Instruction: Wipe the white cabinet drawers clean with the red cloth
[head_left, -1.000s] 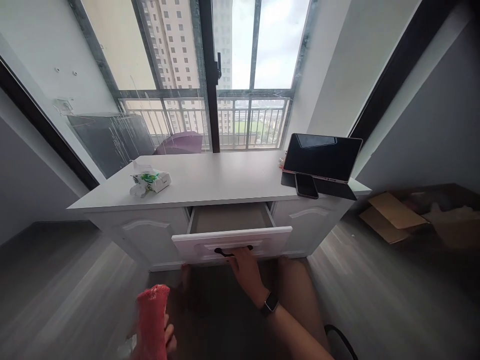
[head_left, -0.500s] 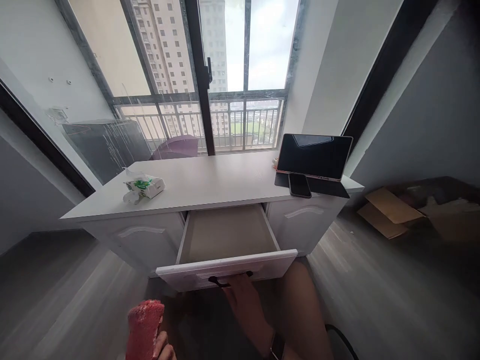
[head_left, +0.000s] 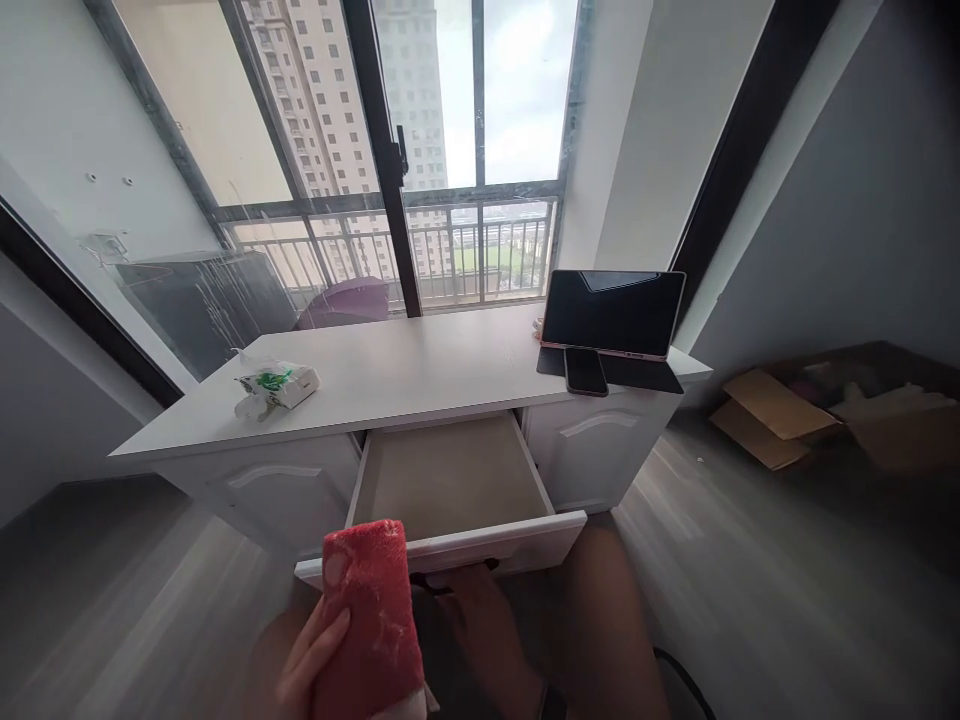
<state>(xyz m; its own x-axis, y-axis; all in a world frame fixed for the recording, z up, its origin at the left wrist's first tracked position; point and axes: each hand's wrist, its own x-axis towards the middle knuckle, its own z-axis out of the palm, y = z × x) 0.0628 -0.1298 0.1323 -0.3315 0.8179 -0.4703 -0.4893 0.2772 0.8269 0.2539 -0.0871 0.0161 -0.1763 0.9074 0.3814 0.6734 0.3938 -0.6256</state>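
A red folded cloth (head_left: 371, 620), fuzzy and with pale markings, stands upright in my left hand (head_left: 316, 648), whose fingers wrap its left side. It overlaps the left part of the drawer front. My right hand (head_left: 480, 605) is closed on the dark drawer handle (head_left: 429, 580), the fingertips partly hidden. The white drawer (head_left: 517, 538) is pulled out of the desk, and its beige bottom (head_left: 450, 475) shows with nothing lying on it.
On the white desk (head_left: 420, 365) lie a tissue pack (head_left: 289, 385) at left, and a tablet (head_left: 611, 312) and phone (head_left: 585, 371) at right. My bare knee (head_left: 604, 600) is beside the drawer. An open cardboard box (head_left: 780, 405) sits on the floor.
My left hand has brought the red cloth up and to the right, in front of the drawer's left side. My right hand stays on the handle. The view has shifted slightly.
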